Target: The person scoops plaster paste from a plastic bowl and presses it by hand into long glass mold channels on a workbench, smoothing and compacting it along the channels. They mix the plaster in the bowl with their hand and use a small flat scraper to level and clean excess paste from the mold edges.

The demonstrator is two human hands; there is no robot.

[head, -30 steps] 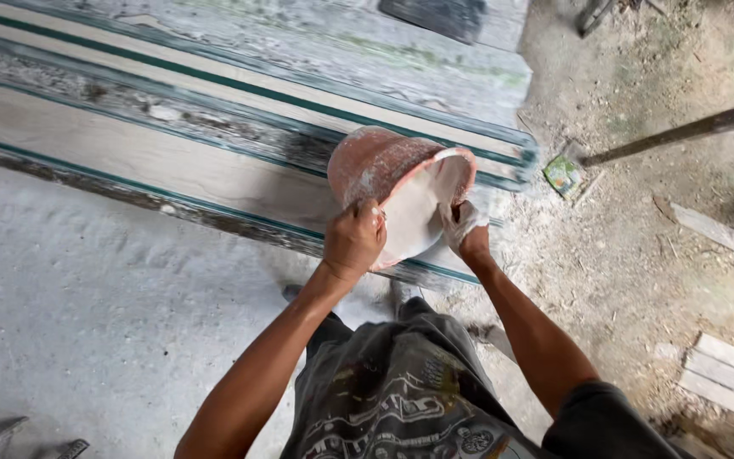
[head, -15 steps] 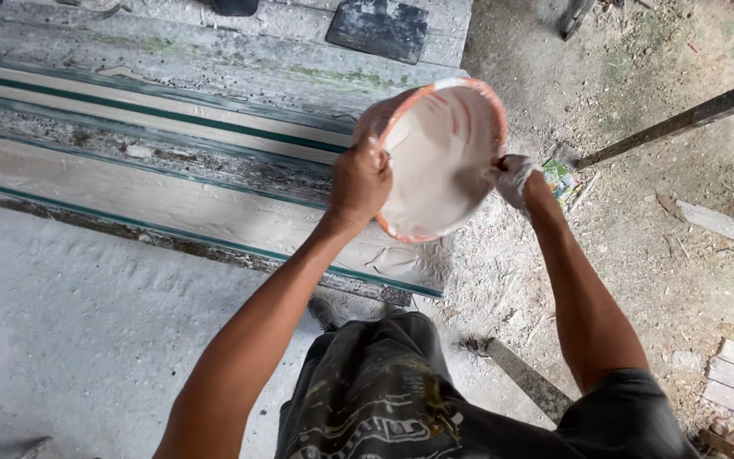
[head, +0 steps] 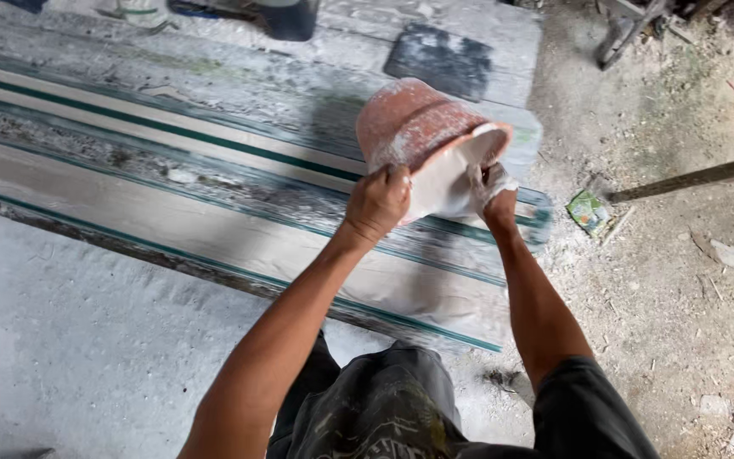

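Nearest to us: dark printed shorts (head: 384, 416) and both forearms reaching forward over the white-dusted floor (head: 61, 340). Our left hand (head: 377, 204) is closed over the near rim of a reddish-brown plastic bucket (head: 418, 127), fingers curled tight. Our right hand (head: 493, 191), caked white, grips the rim on the other side, thumb over the edge. The bucket is held between both hands in the air, above the long moulding bed (head: 172, 195), tipped so that its base points away and up; the mouth faces us and down. Outer wall: dull red, streaked and powdered white. Inner wall: coated thick white.

Under it, the bed runs left to right in pale strips parted by thin green lines (head: 129, 119).

Right of the bed's end, on the dirt: one small crumpled packet (head: 589, 210), green and yellow, roughly square. Beyond the bucket, a dark rectangular slab (head: 441, 59) lies flat.
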